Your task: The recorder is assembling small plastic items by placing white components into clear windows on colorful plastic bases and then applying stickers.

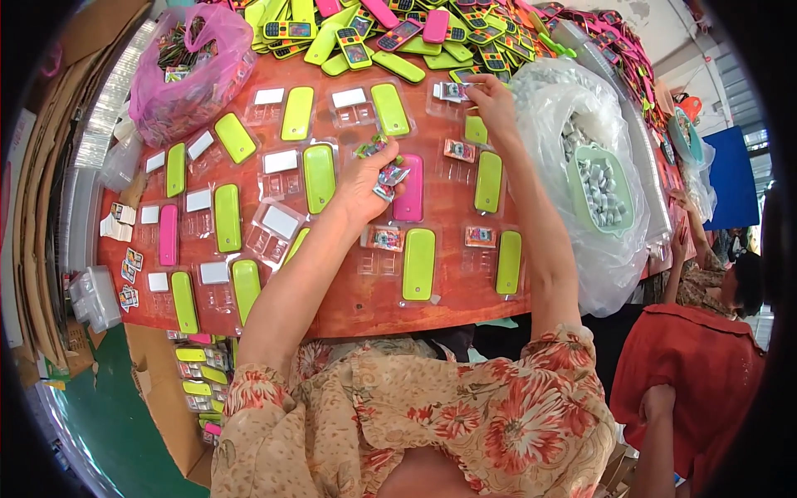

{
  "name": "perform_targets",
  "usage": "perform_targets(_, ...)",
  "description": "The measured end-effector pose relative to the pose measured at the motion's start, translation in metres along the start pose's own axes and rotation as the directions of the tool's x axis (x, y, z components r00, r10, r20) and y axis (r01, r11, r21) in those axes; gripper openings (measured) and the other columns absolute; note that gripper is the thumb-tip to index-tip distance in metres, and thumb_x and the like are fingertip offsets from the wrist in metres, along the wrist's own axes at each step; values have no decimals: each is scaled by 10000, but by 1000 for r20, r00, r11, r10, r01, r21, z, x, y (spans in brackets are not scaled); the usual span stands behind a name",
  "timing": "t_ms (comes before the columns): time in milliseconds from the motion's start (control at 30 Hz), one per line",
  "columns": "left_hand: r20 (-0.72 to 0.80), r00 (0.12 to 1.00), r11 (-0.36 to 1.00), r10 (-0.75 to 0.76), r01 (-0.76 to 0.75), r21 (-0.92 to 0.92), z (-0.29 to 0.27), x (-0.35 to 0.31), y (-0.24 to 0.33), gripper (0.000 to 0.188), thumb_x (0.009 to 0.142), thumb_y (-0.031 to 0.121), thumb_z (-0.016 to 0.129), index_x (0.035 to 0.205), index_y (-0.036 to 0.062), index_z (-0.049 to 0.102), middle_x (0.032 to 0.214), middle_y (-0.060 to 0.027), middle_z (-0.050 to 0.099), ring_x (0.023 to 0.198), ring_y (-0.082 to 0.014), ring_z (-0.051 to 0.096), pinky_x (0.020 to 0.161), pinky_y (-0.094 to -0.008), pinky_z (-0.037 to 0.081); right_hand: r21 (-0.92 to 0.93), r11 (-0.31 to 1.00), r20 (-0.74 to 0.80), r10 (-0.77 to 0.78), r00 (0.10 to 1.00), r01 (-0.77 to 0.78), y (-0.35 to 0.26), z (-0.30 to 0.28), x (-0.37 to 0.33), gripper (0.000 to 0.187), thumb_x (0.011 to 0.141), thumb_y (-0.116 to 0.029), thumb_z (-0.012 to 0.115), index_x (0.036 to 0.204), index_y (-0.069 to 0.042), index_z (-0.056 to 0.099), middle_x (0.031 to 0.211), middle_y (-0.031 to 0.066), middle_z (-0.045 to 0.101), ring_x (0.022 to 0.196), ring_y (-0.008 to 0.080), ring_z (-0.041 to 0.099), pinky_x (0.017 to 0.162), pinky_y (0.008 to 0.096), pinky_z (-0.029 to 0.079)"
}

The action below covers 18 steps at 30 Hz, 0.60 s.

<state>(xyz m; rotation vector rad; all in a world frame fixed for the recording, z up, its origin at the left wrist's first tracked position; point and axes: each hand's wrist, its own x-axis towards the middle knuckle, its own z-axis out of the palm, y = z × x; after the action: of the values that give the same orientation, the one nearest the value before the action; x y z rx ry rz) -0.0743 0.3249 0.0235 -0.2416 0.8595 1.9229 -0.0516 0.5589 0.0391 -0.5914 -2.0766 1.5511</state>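
At the far left of the red surface [357, 309] lie small stacks of cards [123, 213]. Beyond them a pink bag [148, 112] stands open, stuffed with small packets. Clear plastic trays follow in loose rows, most with a yellow-green toy phone [227, 217] or a pink toy phone [168, 235] beside a white rectangle [198, 201].

Near the middle, the left hand [369, 178] is above the trays, its fingers closed around a few shiny packets [390, 180]; a pink phone [410, 195] lies just beside it. Behind, more phones [354, 48] are heaped.

Farther right, the right hand [496, 106] reaches to a far tray, its fingers narrow beside a colourful packet [452, 92]; whether they grip it, I cannot tell. 3 nearer trays also show a packet. At the right, a pale green basket [591, 152] of small wrapped pieces sits on a clear bag [610, 274].

The step in hand seems to be setting 1 packet per tray. The next move calls for seating this packet squarely, then drawing another from the left hand.
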Motion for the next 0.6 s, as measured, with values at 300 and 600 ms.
perform_targets(300,-2,999,999,32,-32,-8,-8,0,9,199,766,176,639,945,168,553,758,-56,592,575,-180,572,428,-268,457,-798,571,-55,-386,921,192,30,15,23,232,728,-170,540,925,-67,603,901,173,560,832,322,548,712,397,444)
perform_targets(600,-26,915,879,403,-379,291,4,6,1,227,666,-48,637,877,7,575,767,-43,594,634,-112,567,530,-233,454,-91,994,570,95,816,-52,-30,76,-63,120,778,-82,587,877,-13,577,744,0,574,632,58,514,547,197,426)
